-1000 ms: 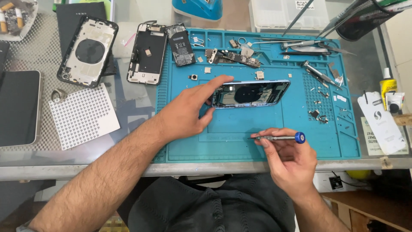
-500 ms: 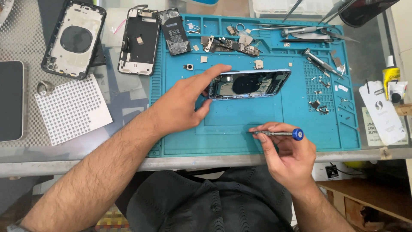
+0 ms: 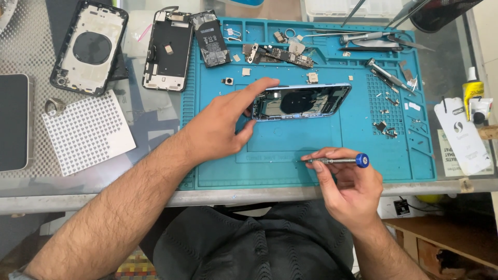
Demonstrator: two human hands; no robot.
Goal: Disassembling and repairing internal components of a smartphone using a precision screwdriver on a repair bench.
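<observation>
- The left hand lies on the blue work mat, its grip closed on the left end of an opened phone frame, thumb on the near edge and forefinger over the far edge.
- The phone frame lies flat near the middle of the mat, its long side parallel to the surface's near edge.
- The right hand hovers over the near edge of the mat, its grip pinched on a slim screwdriver with a blue cap, held level with the tip pointing left.
- The screwdriver is well apart from the phone frame, nearer the person.
- Along the far edge of the mat lie a battery, a circuit board, tweezers and small loose screws.
- Off the mat, toward the surface's far left corner, lie a white phone back and a dark phone chassis.
- A white perforated sheet lies near the surface's left edge.
</observation>
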